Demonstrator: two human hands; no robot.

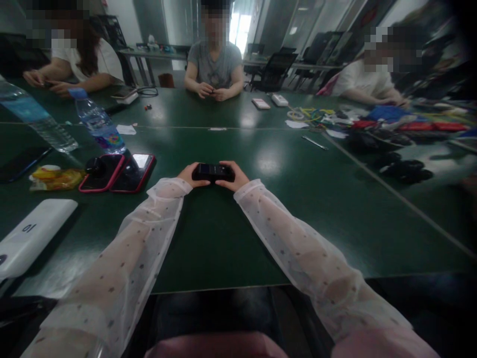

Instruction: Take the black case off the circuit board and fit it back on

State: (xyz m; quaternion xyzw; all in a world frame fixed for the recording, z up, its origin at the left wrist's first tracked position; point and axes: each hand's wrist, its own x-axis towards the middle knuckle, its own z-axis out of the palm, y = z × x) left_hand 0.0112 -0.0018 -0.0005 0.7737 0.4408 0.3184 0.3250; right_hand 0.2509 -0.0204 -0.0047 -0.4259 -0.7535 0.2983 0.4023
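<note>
So the only thing I can actually read is on the white power-bank-looking block (37,237) at lower left: two dark characters, "01" as it sits in frame, or maybe "10" if it's upside down. The colorful label (114,141) on the bottle (97,125) at upper left is too blurry, and the pale marks on the black device (213,172) mid-frame are too tiny, sorry.

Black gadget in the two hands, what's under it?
Green tabletop shows around the black gadget, held at its ends by the left hand and right hand. Its underside and the spot straight below are covered, so I can't tell what's there.
</note>
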